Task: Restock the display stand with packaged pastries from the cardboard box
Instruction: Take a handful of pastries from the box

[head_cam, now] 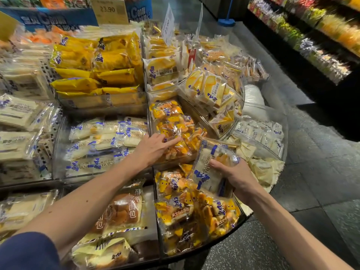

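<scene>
My right hand [234, 175] grips a white-and-blue packaged pastry [209, 168] from the side, tilted above the yellow bags on the lower tier. My left hand [155, 147] lies with fingers stretched flat on a clear bag of small orange-yellow pastries [175, 131] in the middle bin of the tiered display stand [261, 147]. White-and-blue packs like the held one [105, 137] fill the bin just left of my left hand. The cardboard box is out of sight.
Yellow-wrapped packs [97, 63] fill the upper tier under a price card [110, 10]. Brown bread loaves [122, 211] sit in the near bin. Cream sandwich packs [216, 92] crowd the curved right bins. A dark aisle floor [303, 211] and produce shelves [321, 36] lie to the right.
</scene>
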